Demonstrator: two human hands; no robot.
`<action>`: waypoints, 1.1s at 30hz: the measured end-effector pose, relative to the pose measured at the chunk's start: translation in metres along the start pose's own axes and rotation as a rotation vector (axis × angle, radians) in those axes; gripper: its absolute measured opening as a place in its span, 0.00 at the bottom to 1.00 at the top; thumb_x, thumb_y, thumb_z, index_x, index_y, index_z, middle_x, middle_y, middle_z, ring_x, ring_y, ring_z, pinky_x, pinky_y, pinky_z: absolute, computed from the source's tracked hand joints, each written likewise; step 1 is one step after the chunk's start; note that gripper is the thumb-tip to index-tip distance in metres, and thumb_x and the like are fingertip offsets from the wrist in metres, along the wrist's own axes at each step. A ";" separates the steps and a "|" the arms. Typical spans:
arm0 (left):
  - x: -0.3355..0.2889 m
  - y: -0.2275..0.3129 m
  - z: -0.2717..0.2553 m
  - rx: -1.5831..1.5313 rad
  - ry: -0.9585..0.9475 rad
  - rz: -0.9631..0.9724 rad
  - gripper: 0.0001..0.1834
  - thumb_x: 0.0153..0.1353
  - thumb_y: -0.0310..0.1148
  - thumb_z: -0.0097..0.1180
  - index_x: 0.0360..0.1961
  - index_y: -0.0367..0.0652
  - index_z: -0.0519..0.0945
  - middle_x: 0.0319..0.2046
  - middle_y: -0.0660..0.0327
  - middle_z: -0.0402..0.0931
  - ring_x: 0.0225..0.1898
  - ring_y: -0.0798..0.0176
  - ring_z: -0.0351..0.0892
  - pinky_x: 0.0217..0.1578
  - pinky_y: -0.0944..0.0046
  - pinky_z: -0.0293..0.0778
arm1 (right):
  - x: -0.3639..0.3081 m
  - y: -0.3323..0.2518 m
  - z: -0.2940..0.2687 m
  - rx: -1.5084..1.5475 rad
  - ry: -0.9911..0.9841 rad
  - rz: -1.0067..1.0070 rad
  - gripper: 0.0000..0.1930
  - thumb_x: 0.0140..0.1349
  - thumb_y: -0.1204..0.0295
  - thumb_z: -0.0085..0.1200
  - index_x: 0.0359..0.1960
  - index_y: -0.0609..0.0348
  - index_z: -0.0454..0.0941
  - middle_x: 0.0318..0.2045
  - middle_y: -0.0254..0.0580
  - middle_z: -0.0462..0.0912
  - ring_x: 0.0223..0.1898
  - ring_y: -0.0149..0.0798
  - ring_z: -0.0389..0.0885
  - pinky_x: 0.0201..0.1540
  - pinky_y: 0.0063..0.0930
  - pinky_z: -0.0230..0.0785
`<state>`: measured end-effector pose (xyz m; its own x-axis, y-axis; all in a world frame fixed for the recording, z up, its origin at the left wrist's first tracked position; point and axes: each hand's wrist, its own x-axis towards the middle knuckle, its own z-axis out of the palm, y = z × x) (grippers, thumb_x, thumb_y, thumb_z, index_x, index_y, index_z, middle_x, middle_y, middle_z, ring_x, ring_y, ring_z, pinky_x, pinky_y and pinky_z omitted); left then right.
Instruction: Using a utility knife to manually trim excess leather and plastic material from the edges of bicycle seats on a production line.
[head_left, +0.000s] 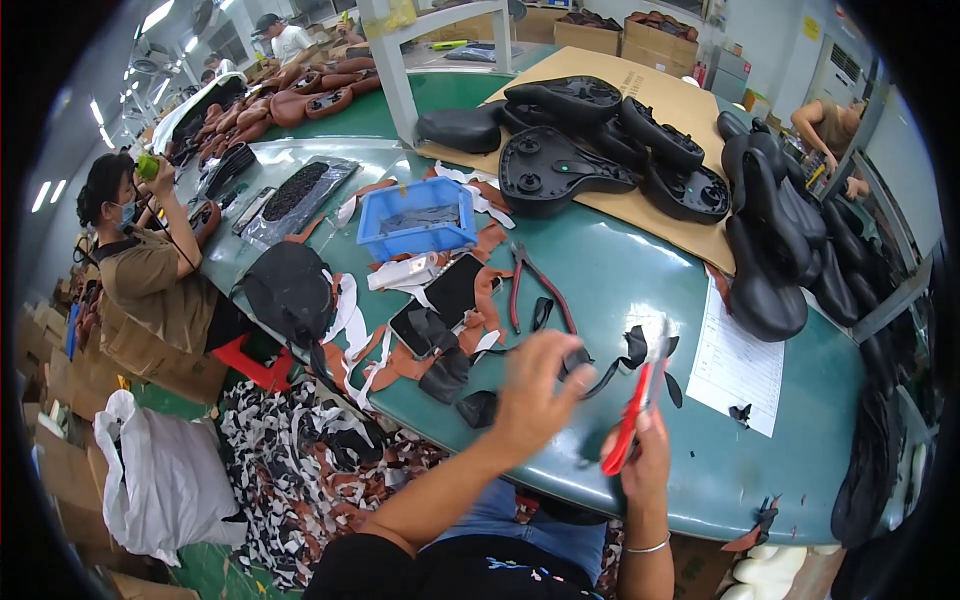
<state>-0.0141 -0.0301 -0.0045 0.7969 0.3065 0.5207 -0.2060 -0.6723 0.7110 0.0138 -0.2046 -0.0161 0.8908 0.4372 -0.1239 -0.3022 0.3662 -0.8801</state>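
My right hand grips red-handled scissors, their blades pointing away from me over the green table. To its left, my left hand is raised above the table's near edge, smeared by motion; whether it holds anything cannot be made out. Black scraps lie around both hands, among them a curled black strip just beyond the scissors. Farther off, pincers with red handles rest on the table. Black bicycle saddles, several of them upside down, are heaped on a cardboard sheet at the far side.
A blue bin, phones and brown and white offcuts crowd the table's left. A printed sheet lies at right beside piled saddles. Scraps cover the floor near a white sack. A co-worker stands at left.
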 end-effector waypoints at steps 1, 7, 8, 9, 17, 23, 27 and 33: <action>0.004 -0.007 -0.011 0.211 0.091 -0.013 0.22 0.59 0.43 0.56 0.48 0.39 0.72 0.49 0.52 0.67 0.51 0.48 0.67 0.50 0.51 0.61 | 0.004 0.002 -0.009 0.005 -0.001 0.000 0.18 0.66 0.56 0.44 0.42 0.61 0.68 0.17 0.39 0.74 0.15 0.32 0.74 0.19 0.24 0.68; -0.027 -0.051 -0.042 0.693 -0.098 -0.004 0.33 0.53 0.51 0.60 0.55 0.42 0.70 0.60 0.52 0.61 0.61 0.46 0.57 0.54 0.46 0.56 | 0.011 0.003 -0.019 0.260 0.237 0.026 0.15 0.67 0.59 0.45 0.35 0.60 0.70 0.15 0.39 0.74 0.14 0.31 0.72 0.17 0.21 0.64; -0.034 -0.049 -0.043 0.668 -0.297 0.077 0.34 0.52 0.51 0.60 0.57 0.43 0.69 0.59 0.51 0.62 0.62 0.46 0.57 0.54 0.47 0.56 | 0.012 0.005 -0.019 0.253 0.212 0.011 0.14 0.67 0.60 0.45 0.35 0.60 0.70 0.15 0.39 0.74 0.14 0.31 0.72 0.16 0.21 0.63; -0.040 -0.046 -0.045 0.669 -0.300 0.077 0.34 0.52 0.51 0.60 0.57 0.43 0.69 0.59 0.51 0.62 0.62 0.46 0.57 0.54 0.47 0.56 | 0.011 0.005 -0.018 0.254 0.214 0.013 0.14 0.67 0.60 0.45 0.35 0.60 0.70 0.15 0.39 0.74 0.14 0.31 0.72 0.16 0.21 0.63; -0.068 -0.022 -0.070 0.067 -0.527 0.120 0.07 0.53 0.31 0.57 0.32 0.42 0.74 0.31 0.58 0.69 0.36 0.52 0.72 0.36 0.57 0.69 | 0.009 0.002 -0.019 0.232 0.218 -0.015 0.14 0.67 0.60 0.46 0.36 0.61 0.70 0.16 0.38 0.74 0.15 0.31 0.73 0.17 0.22 0.65; -0.097 -0.005 -0.155 0.336 -0.931 0.010 0.17 0.53 0.44 0.59 0.40 0.45 0.77 0.33 0.59 0.76 0.37 0.53 0.75 0.35 0.56 0.68 | 0.009 0.005 -0.015 0.260 0.109 -0.061 0.12 0.64 0.64 0.50 0.41 0.58 0.66 0.24 0.44 0.79 0.21 0.33 0.78 0.24 0.23 0.72; -0.067 0.019 -0.137 0.110 -0.761 -0.191 0.20 0.55 0.48 0.58 0.41 0.44 0.79 0.34 0.57 0.80 0.36 0.53 0.79 0.38 0.56 0.71 | 0.006 0.001 -0.021 0.300 0.164 -0.034 0.14 0.59 0.72 0.51 0.45 0.58 0.64 0.27 0.47 0.79 0.24 0.34 0.79 0.25 0.24 0.72; -0.014 0.037 -0.040 0.002 -0.750 0.088 0.16 0.57 0.41 0.57 0.40 0.40 0.79 0.38 0.55 0.79 0.42 0.52 0.77 0.43 0.59 0.71 | 0.011 -0.047 -0.049 -0.344 0.388 -0.292 0.16 0.55 0.73 0.56 0.45 0.63 0.70 0.22 0.36 0.71 0.21 0.28 0.69 0.24 0.21 0.62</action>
<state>-0.0557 -0.0326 0.0334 0.9506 -0.2887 0.1141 -0.2865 -0.6747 0.6802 0.0540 -0.2568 0.0013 0.9990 0.0023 0.0442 0.0437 0.1106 -0.9929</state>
